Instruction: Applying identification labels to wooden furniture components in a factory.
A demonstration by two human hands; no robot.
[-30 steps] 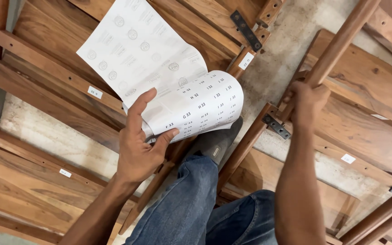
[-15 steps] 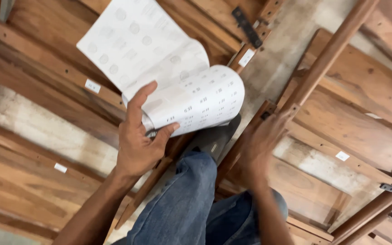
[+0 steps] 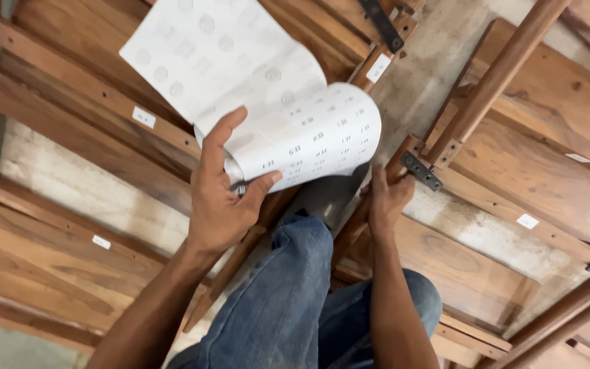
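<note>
My left hand [image 3: 221,198] grips a large white sheet of small printed stickers [image 3: 268,116], folded back on itself into a loose roll. My right hand [image 3: 385,201] rests on a brown wooden rail [image 3: 377,198] near a dark metal hinge bracket [image 3: 420,171], fingers bent around the wood. My knee in blue jeans [image 3: 288,287] and a dark shoe [image 3: 319,198] sit between the two hands.
Wooden furniture frames lie all around on a pale concrete floor [image 3: 69,184]. Small white labels are stuck on several pieces [image 3: 143,117] [image 3: 527,221] [image 3: 102,242]. A long round wooden pole [image 3: 500,68] runs up to the right, with wooden panels [image 3: 541,157] beside it.
My right hand came down and leftward from the upper pole to the rail beside my shoe. My left hand kept its hold on the sticker sheet.
</note>
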